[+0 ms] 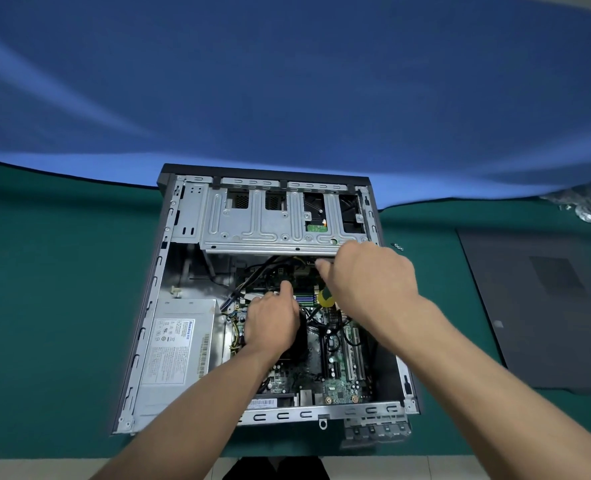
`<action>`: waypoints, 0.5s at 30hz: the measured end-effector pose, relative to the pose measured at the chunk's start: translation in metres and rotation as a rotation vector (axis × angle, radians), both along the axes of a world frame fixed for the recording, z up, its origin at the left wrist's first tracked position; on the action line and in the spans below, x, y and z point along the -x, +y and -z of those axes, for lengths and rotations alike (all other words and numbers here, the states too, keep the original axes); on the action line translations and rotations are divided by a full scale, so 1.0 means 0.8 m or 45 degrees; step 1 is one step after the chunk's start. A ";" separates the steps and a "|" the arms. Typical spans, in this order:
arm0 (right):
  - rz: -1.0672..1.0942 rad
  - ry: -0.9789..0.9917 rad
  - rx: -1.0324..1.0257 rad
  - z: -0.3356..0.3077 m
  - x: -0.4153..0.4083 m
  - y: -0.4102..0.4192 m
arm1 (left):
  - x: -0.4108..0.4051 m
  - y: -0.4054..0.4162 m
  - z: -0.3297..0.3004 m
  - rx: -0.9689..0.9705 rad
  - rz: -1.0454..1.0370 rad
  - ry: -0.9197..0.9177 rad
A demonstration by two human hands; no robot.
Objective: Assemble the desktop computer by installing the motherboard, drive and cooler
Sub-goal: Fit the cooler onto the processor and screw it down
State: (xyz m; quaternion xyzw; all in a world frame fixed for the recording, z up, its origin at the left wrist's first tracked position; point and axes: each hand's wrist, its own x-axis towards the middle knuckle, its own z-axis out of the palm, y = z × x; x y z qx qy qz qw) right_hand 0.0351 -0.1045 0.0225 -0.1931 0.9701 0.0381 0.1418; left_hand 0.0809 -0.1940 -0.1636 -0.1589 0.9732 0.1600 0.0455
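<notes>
An open desktop case (141,341) lies on its side on the green mat. A green motherboard (339,379) sits inside it, with a grey power supply (176,344) to its left. A metal drive cage (252,223) spans the far end, and a drive's green board (316,227) shows through a cutout. My left hand (271,317) rests over the black cooler (301,341), fingers reaching toward the cables. My right hand (370,275) grips a screwdriver with a yellow and green handle (325,298), fingers curled, just below the drive cage edge.
The dark grey side panel (543,306) lies flat to the right of the case. A couple of small screws (398,246) sit on the mat by the case's far right corner. A blue cloth (287,81) hangs behind. A clear plastic bag (585,202) is at the far right.
</notes>
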 end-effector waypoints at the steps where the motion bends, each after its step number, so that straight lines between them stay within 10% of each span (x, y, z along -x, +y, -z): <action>1: 0.050 -0.088 0.026 -0.002 0.003 0.001 | 0.001 0.000 0.000 0.005 -0.005 0.003; 15: -0.003 0.036 0.025 0.001 -0.004 0.001 | -0.001 0.001 0.000 0.011 -0.012 0.003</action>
